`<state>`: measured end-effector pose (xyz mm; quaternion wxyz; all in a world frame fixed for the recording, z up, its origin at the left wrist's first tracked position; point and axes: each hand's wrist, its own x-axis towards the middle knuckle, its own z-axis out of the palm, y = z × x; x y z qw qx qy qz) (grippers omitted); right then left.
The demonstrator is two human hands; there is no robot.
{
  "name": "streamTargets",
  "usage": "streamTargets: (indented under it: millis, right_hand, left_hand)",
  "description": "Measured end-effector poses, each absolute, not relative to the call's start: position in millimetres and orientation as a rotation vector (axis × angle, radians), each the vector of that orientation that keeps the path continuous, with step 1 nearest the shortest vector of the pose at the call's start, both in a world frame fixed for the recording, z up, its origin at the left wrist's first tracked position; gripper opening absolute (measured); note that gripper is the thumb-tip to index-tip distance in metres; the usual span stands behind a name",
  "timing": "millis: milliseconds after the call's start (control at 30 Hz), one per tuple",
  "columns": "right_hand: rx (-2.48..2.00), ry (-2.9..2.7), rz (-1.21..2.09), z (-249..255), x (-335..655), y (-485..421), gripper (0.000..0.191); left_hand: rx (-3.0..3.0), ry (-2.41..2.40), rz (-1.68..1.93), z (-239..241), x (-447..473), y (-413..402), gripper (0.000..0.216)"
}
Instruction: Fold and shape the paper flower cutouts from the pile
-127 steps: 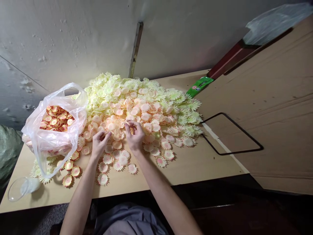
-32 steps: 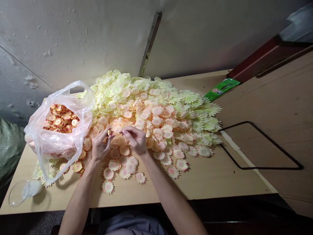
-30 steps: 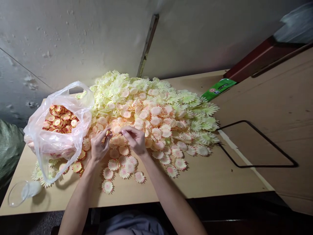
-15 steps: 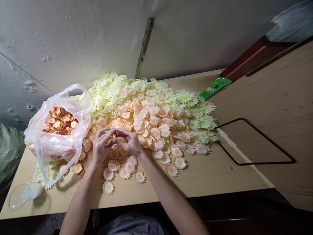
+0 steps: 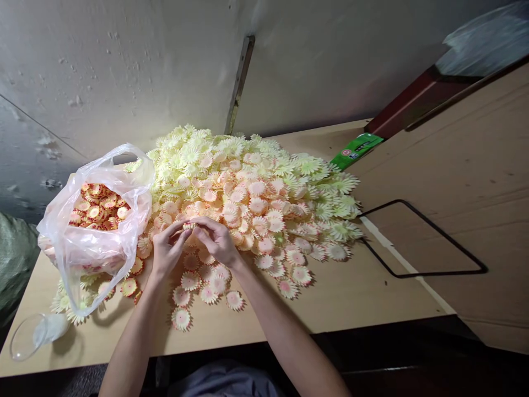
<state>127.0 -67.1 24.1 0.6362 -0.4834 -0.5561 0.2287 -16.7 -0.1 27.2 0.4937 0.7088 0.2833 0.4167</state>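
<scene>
Between the fingertips of both hands is a small artificial flower piece (image 5: 189,225), cream with reddish edges. My left hand (image 5: 167,251) pinches it from the left, thumb below and fingers above. From the other side my right hand (image 5: 217,242) pinches it in the same way. Both hands hover over the front of a heap of pink-centred flower pieces (image 5: 258,205). Behind and around these lie pale green, longer-petalled flower pieces (image 5: 192,151). Several loose pink flower pieces (image 5: 181,318) lie on the table below my wrists.
At left a white plastic bag (image 5: 95,242) stands open, holding red-edged flower pieces (image 5: 95,212). A clear cup (image 5: 25,337) lies tipped near the table's (image 5: 330,309) left front corner. To the right are a cardboard sheet (image 5: 454,165), a black wire frame (image 5: 438,274) and a green packet (image 5: 357,150).
My fingers have shifted so that the small flower piece shows between the fingertips; the left thumb has come up toward it. The view has shifted slightly. The heap looks the same.
</scene>
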Motion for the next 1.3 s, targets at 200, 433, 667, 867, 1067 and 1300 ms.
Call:
streamTargets:
  millis: [200, 433, 667, 867, 1067, 1300]
  right_hand:
    - [-1.210, -1.332, 0.309, 22, 128, -66, 0.016]
    - [-1.226, -1.333, 0.216, 22, 126, -66, 0.017]
    - [-1.273, -1.298, 0.114, 20, 117, -66, 0.019]
    - [-1.315, -1.235, 0.206, 14, 118, -63, 0.023]
    - [-1.264, -1.172, 0.339, 15, 123, -65, 0.023]
    - [-1.265, -1.277, 0.256, 14, 120, -66, 0.021]
  left_hand:
    - [1.769, 0.712, 0.986, 29, -19, 2, 0.031]
    - [1.853, 0.741, 1.023, 30, -21, -1, 0.021]
    - [1.871, 0.819, 1.068, 26, -20, -3, 0.016]
    - [1.766, 0.767, 1.037, 27, -17, -1, 0.029]
    - [1.710, 0.732, 0.974, 30, -16, -1, 0.035]
    - [1.767, 0.835, 1.049, 30, -18, -3, 0.016]
